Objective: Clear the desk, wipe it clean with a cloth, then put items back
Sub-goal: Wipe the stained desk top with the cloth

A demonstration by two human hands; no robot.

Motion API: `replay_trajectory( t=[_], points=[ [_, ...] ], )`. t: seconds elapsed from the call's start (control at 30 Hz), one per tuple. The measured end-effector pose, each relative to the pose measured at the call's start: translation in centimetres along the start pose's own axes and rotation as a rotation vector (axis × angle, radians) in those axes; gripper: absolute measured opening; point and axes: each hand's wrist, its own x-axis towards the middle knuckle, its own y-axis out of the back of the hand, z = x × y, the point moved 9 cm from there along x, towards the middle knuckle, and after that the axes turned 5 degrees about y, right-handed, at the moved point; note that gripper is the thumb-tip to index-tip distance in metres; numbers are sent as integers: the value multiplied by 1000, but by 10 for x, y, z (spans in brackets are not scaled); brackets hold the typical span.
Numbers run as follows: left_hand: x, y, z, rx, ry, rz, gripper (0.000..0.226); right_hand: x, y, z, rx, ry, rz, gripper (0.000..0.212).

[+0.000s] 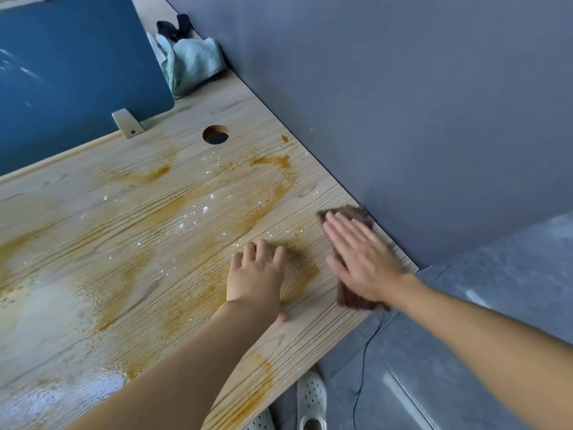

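Closest on my feed, below the desk's near edge, I see a pair of white perforated shoes [311,398] on the grey floor [465,352]. A thin dark cable [363,364] trails across the floor beside them. The desk [310,336] is pale wood grain, and much of it is smeared with orange-brown stains [273,162]. A wet patch [62,398] shines toward the near left corner, and white crumbs [204,209] are scattered through the middle.

The left hand [257,274] rests on the desk a little in from the near edge, fingers spread and relaxed, holding nothing. Just to its right, the right hand [362,259] lies flat with straight fingers, pressing on a brown cloth [353,299]. The cloth sits at the desk's near right corner, along the right edge where the grey wall [418,88] meets it. It shows past the fingertips and again under the wrist. That hand is slightly blurred on my screen.

Further back, a round cable hole [215,134] is cut into the desk near the far edge. Beside it, to the left, a blue divider panel [77,72] stands along the far edge, held by a grey bracket [128,122]. In the far right corner, between panel and wall, a light green cloth [189,63] lies crumpled. Something black [175,26] sits just behind it, and I cannot tell what it is.
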Motion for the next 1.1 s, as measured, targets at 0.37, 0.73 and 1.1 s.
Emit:
replay_trajectory(
  t=[0.37,0.73,1.1],
  points=[
    [2,0,1,19,13,-15,106,-16,-5,-49,-30,417,-77,69],
    [2,1,0,12,14,-19,107,-14,-2,-55,-10,300,-12,73],
    [4,0,-1,-21,16,2,113,25,3,-12,25,-34,38,71]
  ],
)
